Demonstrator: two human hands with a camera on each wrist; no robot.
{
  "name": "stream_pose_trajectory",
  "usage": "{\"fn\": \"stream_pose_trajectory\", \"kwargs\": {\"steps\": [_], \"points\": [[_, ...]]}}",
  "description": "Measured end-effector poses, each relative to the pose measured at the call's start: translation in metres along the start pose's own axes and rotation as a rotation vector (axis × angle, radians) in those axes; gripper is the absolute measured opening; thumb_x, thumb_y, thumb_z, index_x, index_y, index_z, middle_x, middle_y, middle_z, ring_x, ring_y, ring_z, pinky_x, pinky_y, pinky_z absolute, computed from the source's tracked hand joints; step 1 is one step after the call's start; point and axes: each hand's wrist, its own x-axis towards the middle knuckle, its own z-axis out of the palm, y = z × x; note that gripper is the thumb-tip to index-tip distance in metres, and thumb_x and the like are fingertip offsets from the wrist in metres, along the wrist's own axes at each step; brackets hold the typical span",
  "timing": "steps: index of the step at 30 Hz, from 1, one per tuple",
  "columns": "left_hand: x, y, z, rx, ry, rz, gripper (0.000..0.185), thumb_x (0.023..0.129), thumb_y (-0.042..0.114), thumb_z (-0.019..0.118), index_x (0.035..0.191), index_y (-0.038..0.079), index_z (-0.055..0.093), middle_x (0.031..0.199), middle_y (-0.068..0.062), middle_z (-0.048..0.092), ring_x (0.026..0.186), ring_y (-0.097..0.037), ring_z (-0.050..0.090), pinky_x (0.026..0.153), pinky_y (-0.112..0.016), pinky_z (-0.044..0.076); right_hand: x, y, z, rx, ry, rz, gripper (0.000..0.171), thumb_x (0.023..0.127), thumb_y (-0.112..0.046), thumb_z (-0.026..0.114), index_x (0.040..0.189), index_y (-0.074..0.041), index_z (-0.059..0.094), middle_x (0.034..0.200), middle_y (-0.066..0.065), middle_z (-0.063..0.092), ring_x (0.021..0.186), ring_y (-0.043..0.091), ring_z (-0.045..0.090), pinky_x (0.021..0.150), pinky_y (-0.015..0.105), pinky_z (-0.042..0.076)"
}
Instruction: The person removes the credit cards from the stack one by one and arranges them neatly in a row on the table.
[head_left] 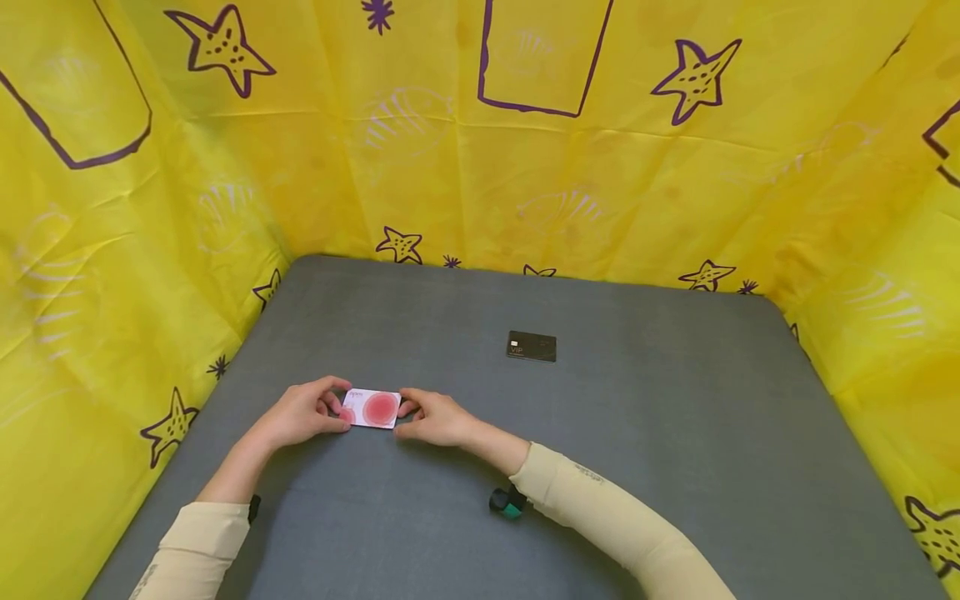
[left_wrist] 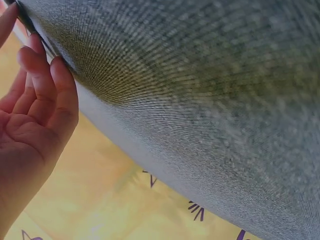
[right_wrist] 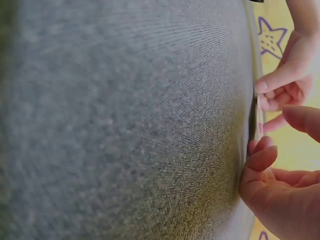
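Note:
A pink-and-white card (head_left: 380, 409) with red circles lies between both hands, low over the grey tabletop or on it. My left hand (head_left: 303, 412) holds its left end, thumb at the near corner and fingers at the far one. At the right end, my right hand (head_left: 438, 419) holds the card the same way. In the left wrist view the left hand (left_wrist: 42, 107) has bent fingers beside the card's edge. The right wrist view catches the right hand (right_wrist: 282, 185) facing the left hand, with the card seen almost edge-on.
A black card (head_left: 532, 347) with a chip and the letters VIP lies flat farther back, to the right of the hands. The grey table (head_left: 675, 433) is bordered by yellow cloth (head_left: 465, 183) with starfish drawings. A dark wrist device (head_left: 507, 502) sits below the right sleeve.

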Motion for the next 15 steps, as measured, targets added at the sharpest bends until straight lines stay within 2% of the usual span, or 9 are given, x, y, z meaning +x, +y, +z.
{"fn": "stream_pose_trajectory", "kwargs": {"steps": [15], "points": [[0.0017,-0.0037,0.0009,-0.03,0.051,-0.013,0.054,0.076,0.014,0.084,0.12,-0.003,0.059,0.082,-0.005,0.062,0.067,-0.014,0.053,0.059,-0.024,0.043,0.0092,-0.0003,0.0029,-0.042,0.018,0.013,0.06,0.083,-0.019,0.073,0.136,-0.001,0.051,0.103,-0.001,0.064,0.076,0.0,0.051,0.071,0.017,0.041]]}}
